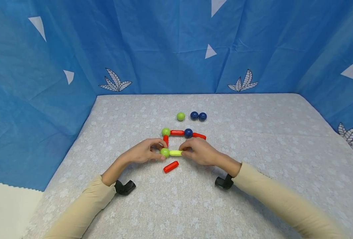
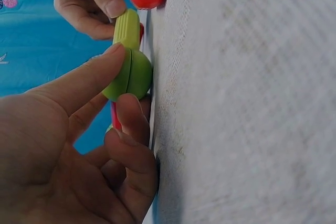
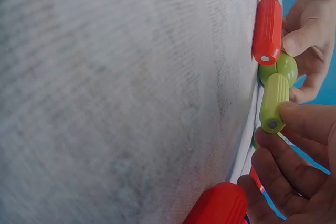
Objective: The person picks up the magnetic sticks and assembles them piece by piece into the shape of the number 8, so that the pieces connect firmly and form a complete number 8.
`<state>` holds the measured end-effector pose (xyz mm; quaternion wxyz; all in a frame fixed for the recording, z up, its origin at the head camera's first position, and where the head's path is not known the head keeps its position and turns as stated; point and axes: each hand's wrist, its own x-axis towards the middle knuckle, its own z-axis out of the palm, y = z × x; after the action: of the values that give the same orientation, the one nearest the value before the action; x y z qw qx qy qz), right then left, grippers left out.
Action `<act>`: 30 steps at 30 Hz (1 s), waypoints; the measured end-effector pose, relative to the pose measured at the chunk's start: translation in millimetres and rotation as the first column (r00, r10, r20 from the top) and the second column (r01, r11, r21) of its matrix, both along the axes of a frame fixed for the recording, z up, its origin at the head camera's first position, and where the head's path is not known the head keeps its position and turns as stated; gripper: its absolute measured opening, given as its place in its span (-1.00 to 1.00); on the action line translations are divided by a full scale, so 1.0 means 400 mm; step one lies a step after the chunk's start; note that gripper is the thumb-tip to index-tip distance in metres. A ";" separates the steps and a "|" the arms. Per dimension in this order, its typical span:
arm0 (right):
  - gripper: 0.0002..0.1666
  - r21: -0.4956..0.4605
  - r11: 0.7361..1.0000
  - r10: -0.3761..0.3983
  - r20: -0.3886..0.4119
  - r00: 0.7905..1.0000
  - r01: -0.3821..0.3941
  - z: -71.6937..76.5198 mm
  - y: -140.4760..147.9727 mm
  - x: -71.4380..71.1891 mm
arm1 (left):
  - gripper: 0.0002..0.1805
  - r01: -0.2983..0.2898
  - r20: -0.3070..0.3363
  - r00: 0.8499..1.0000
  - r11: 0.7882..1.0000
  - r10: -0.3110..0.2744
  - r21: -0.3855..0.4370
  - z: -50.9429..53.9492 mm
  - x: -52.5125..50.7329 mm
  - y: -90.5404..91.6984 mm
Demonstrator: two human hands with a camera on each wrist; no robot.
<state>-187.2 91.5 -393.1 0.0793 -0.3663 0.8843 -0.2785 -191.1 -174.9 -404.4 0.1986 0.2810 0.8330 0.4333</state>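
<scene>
Over pale cloth (image 1: 176, 202), reaches inward from the near side, pinching the near green ball (image 1: 165, 152) in curled left hand (image 1: 142, 152) and, touching the ball at right, the partly finger-covered yellow stick (image 1: 175, 153) in curled right hand (image 1: 201, 151).

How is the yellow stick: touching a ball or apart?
Touching: one end of the yellow stick meets the green ball held by the left hand.

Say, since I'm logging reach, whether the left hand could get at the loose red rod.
Likely yes: the loose red rod lies close to the left hand with nothing seen between, though that hand holds a green ball it would probably need to release.
</scene>
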 end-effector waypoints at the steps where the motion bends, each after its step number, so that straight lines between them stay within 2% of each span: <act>1: -0.83 0.001 1.000 0.002 0.001 1.000 -0.002 -0.001 -0.002 0.000 | -0.65 -0.002 0.003 1.000 1.000 0.002 -0.004 0.001 0.000 -0.001; 12: -0.85 -0.005 1.000 -0.015 -0.007 1.000 0.015 0.000 -0.009 -0.001 | -0.66 -0.005 0.002 1.000 1.000 0.005 -0.009 0.004 0.002 -0.009; 20: -0.85 -0.108 0.992 -0.066 -0.049 0.997 0.060 0.011 0.014 -0.021 | -0.66 -0.004 -0.007 1.000 1.000 0.004 -0.008 0.002 0.001 -0.005; 25: -0.81 -0.219 0.963 -0.175 -0.066 0.982 0.157 0.016 0.045 -0.064 | -0.65 -0.010 -0.010 1.000 1.000 0.010 -0.005 -0.002 0.001 -0.002; 30: -0.72 -0.274 0.905 -0.345 -0.030 0.938 0.324 0.018 0.085 -0.113 | -0.65 -0.006 -0.012 1.000 1.000 0.006 -0.007 -0.004 0.000 0.001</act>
<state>-232.4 125.6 -385.8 -0.0538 -0.2271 0.8911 -0.3893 -191.0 -174.3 -406.0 0.1932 0.2805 0.8364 0.4294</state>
